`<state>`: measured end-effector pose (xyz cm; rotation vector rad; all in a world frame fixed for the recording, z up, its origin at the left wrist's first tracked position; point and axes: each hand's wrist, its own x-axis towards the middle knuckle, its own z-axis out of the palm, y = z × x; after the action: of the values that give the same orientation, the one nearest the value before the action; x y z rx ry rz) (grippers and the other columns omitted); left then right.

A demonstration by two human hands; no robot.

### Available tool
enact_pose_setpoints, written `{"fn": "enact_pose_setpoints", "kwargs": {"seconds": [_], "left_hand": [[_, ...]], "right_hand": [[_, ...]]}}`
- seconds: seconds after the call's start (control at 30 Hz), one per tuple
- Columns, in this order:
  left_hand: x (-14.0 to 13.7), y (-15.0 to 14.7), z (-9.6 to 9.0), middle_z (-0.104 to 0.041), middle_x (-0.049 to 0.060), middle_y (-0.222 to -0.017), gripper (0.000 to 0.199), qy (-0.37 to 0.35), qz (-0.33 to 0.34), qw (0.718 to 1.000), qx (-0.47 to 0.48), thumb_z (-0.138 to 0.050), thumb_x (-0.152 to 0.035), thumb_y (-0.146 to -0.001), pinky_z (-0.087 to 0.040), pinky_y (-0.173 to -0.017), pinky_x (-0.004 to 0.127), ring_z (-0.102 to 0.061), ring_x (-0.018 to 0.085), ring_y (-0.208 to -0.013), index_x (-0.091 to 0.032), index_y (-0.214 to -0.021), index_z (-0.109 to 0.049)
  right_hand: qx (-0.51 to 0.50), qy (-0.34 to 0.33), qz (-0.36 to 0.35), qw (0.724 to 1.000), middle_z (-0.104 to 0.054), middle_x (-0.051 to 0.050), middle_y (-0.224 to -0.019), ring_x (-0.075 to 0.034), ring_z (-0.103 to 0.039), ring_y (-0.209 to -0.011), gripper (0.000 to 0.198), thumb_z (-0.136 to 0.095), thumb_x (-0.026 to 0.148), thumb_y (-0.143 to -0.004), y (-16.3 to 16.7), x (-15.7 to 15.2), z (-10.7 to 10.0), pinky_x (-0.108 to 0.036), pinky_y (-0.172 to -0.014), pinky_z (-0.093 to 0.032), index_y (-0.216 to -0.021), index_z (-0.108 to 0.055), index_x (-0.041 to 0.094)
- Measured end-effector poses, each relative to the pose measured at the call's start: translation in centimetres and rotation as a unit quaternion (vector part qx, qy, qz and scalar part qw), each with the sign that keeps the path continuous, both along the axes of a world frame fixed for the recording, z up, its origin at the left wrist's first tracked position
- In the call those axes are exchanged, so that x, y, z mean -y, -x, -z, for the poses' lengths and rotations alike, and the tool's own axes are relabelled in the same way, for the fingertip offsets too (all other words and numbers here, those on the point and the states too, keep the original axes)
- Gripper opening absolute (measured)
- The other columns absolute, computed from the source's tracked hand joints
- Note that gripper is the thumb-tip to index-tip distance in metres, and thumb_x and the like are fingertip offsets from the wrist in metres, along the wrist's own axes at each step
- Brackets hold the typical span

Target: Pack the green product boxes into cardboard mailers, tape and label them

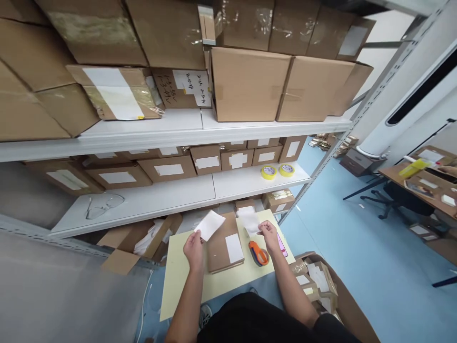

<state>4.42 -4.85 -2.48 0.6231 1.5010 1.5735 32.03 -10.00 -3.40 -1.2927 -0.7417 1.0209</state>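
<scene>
My left hand (193,248) pinches a white paper slip (210,225) by its lower left corner, over the left side of a brown cardboard box (218,255). Stuck on that box is a white label (234,248). Farther right, my right hand (268,235) is closed on the edge of a second white paper slip (249,221). An orange and blue tape dispenser (259,253) lies just below that slip. A phone with a pink screen (282,245) is partly covered by my right forearm. All this is over a pale yellow board (180,281).
Metal shelves (171,193) full of cardboard boxes stand in front. Two yellow tape rolls (268,172) and a pair of clear glasses (104,205) rest on the middle shelf. Packed boxes fill a large carton (352,305) at lower right. A desk (428,188) stands farther right.
</scene>
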Motion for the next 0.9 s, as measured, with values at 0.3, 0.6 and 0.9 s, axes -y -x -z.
{"fn": "enact_pose_setpoints", "kwargs": {"seconds": [0.3, 0.6, 0.9], "left_hand": [[2.3, 10.3, 2.6, -0.074, 0.004, -0.082, 0.043, -0.034, 0.014, 0.998, -0.046, -0.073, -0.057, -0.077, -0.054, -0.066, 0.025, -0.069, 0.018, -0.076, -0.016, -0.091, -0.07], [7.3, 23.6, 2.0, -0.074, 0.006, -0.085, 0.043, -0.037, -0.1, 0.991, -0.076, -0.07, -0.056, -0.083, -0.054, -0.069, 0.027, -0.068, 0.018, -0.076, -0.017, -0.098, -0.072], [11.1, 30.1, 3.0, -0.074, 0.007, -0.085, 0.041, 0.009, -0.141, 0.977, -0.159, -0.062, -0.054, -0.09, -0.053, -0.067, 0.027, -0.068, 0.018, -0.075, -0.016, -0.097, -0.076]], "right_hand": [[-0.022, 0.067, -0.095, 0.993, -0.067, 0.001, -0.068, -0.013, -0.057, -0.06, 0.04, -0.086, 0.041, -0.059, 13.7, -5.2, 2.9, -0.028, -0.061, -0.051, -0.088, -0.072, 0.018], [0.008, 0.192, -0.235, 0.953, -0.067, 0.0, -0.065, -0.013, -0.061, -0.056, 0.02, -0.078, 0.033, -0.065, 36.0, -13.2, 6.5, -0.024, -0.056, -0.048, -0.074, -0.068, 0.019], [0.036, 0.217, -0.256, 0.941, -0.074, -0.002, -0.09, -0.015, -0.068, -0.071, 0.026, -0.068, 0.034, -0.082, 47.6, -15.4, 7.0, -0.023, -0.06, -0.049, -0.104, -0.065, 0.022]]}}
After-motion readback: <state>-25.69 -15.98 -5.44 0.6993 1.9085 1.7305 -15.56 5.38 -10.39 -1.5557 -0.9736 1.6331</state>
